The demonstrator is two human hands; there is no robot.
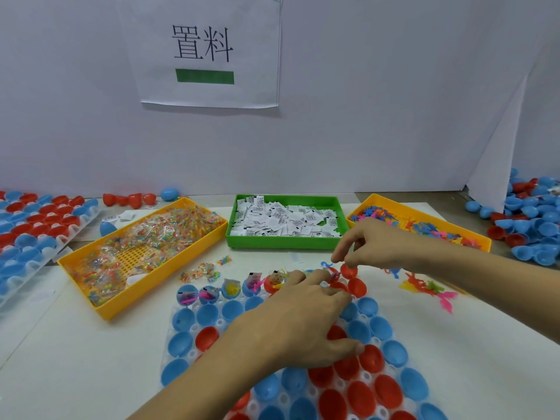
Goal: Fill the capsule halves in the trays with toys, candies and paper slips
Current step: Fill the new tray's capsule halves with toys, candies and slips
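- A white tray [178,353] of blue and red capsule halves [360,398] filled the lower centre of the frame, cups facing up, its long side running away from the viewer.
- 5 halves in the far row [231,289] already held toys, candy packets and slips.
- The left hand [306,325] lay palm down over the tray's middle, fingers stretched toward the far row; whether it held anything could not be told.
- The right hand [372,244], right of centre, pinched a small blue toy [326,264] above a red half [348,271].
- Behind stood a yellow candy tray [121,307], a green bin of paper slips [285,242] and a yellow toy tray [481,242].
- Loose toys [430,287] lay on the paper at right.
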